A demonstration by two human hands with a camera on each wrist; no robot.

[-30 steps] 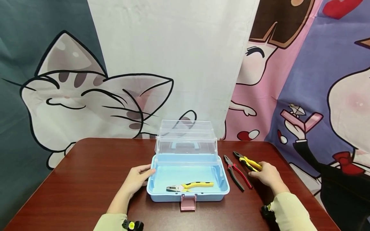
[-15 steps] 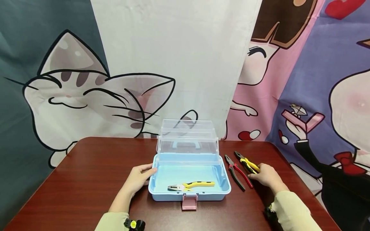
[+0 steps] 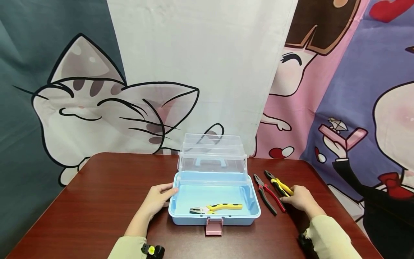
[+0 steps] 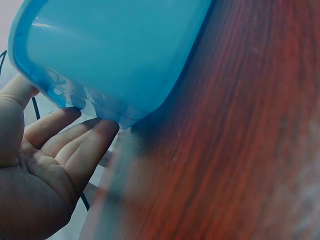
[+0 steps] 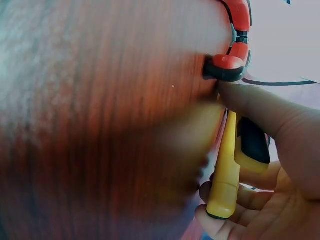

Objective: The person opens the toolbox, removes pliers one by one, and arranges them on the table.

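An opened light-blue toolbox [image 3: 239,220] stands on the table, its clear lid [image 3: 211,147] tipped back. My left hand [image 3: 156,199] holds its left side, thumb at the rim; in the left wrist view the fingertips [image 4: 105,131] press the outer wall. Inside the toolbox lie yellow-handled pliers [image 3: 224,206]. To the right, my right hand [image 3: 301,198] grips a second pair of yellow-and-black pliers [image 3: 277,183] by the handles, their nose pointing away. The right wrist view shows a yellow handle [image 5: 225,175] between thumb and fingers. Red-and-black pliers [image 3: 261,183] lie between the toolbox and that hand.
A pink latch [image 3: 214,227] hangs down at the toolbox's front. The dark red wooden table [image 3: 123,190] ends close behind the toolbox, against a cartoon-printed cloth [image 3: 207,72]. Its right edge runs just beyond my right hand.
The whole head view has shifted slightly, so everything sits a little further right. Both hands keep their places at the toolbox and the pliers.
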